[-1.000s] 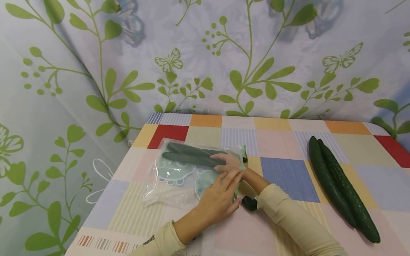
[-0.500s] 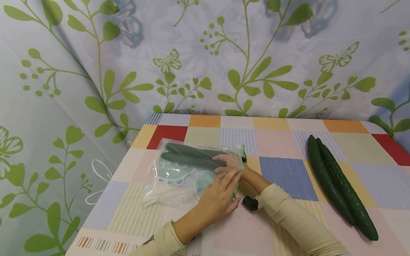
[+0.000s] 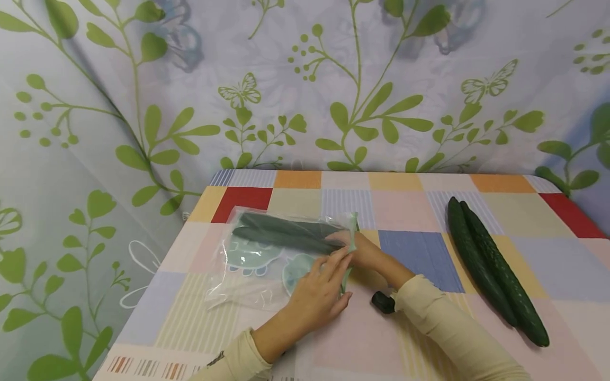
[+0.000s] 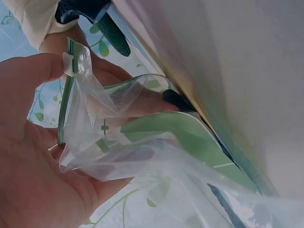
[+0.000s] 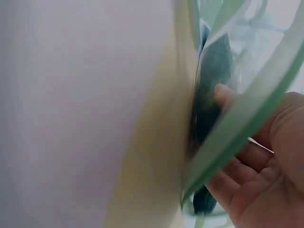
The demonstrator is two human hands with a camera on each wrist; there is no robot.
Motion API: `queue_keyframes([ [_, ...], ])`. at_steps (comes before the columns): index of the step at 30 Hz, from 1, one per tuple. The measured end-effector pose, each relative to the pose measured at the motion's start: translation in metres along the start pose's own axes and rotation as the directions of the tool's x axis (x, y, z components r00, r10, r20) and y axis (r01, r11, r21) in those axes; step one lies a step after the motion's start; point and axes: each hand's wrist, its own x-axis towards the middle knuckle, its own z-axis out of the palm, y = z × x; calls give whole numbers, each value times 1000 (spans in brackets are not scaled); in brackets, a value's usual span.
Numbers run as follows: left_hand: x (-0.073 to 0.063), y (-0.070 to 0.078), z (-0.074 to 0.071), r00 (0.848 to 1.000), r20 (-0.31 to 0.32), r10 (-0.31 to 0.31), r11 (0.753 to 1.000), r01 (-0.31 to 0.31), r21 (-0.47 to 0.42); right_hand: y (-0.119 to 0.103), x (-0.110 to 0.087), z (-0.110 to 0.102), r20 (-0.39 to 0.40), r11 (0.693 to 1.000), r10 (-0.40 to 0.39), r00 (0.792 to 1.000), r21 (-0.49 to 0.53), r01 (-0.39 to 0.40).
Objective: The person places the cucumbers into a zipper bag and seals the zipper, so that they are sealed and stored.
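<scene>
Clear bag (image 3: 267,270) pinched at mouth by fingers of left hand (image 3: 316,288), seemingly to spread entry; bagged cucumbers (image 3: 276,236) touched inside by right hand (image 3: 359,250), whether gripped cannot be told.

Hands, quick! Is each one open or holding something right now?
Left hand: holding the clear bag by its mouth.
Right hand: in the bag's mouth, by a cucumber; can't tell if it's gripping.

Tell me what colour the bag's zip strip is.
Green: the zip strip shows best in the left wrist view.
</scene>
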Motion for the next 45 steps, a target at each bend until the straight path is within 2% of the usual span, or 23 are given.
queue_keyframes([
  [7, 0, 1, 1, 999, 43, -15, 1000, 16, -20, 16, -13, -10, -34, 993, 120, 992, -21, -120],
  [14, 1, 4, -2, 995, 97, -22, 999, 24, -25, 24, -28, -20, -29, 991, 137, 990, -5, -137],
  [21, 0, 8, -2, 986, 167, -18, 999, 23, -30, 28, -50, -34, 12, 977, 215, 977, 7, -215],
  [26, -1, 9, -3, 980, 199, -16, 1000, 20, -18, 30, -65, -44, 1, 973, 227, 974, -33, -227],
  [33, -5, 14, -3, 972, 234, -24, 1000, 20, 18, 33, -91, -58, -22, 963, 266, 964, -36, -267],
  [39, -9, 16, -3, 964, 266, -20, 999, 9, 43, 30, -117, -73, -77, 947, 308, 948, -68, -314],
  [45, -11, 17, -3, 965, 263, -3, 1000, -4, 24, 25, -146, -88, -172, 922, 354, 919, -98, -373],
])
